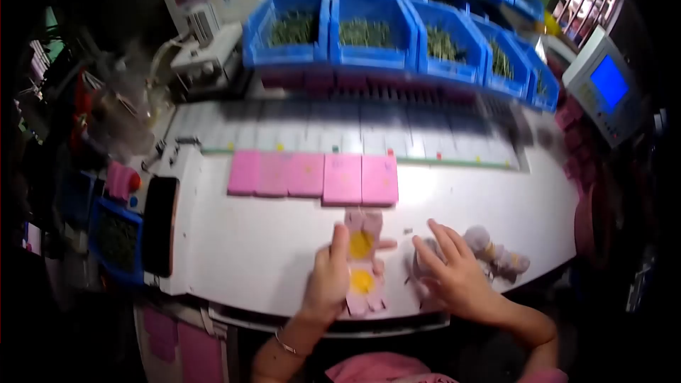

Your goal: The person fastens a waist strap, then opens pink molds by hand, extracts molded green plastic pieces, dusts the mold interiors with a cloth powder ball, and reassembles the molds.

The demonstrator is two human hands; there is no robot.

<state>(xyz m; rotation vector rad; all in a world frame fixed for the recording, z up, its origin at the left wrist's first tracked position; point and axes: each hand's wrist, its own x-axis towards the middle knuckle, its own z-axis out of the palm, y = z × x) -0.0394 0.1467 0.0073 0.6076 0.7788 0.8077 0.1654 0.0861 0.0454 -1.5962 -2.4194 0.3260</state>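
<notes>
My left hand (332,273) holds a small opened pale pink box (365,223) by its left side, thumb up and fingertips showing past the right edge. Two yellow patches (362,282) show inside the box, one above the other. To the right, my right hand (454,269) is over the white table with its fingers spread, beside a greyish rounded item (428,255) partly hidden under it. More greyish lumpy pieces (507,259) lie just right of that hand. A tiny dark piece (408,230) rests between the hands.
Several pink boxes (342,179) stand in a row behind my hands. Blue bins (372,57) with small greenish pieces hang above. A dark phone-like slab (162,227) lies at the left. A device with a blue screen (608,87) is at the right.
</notes>
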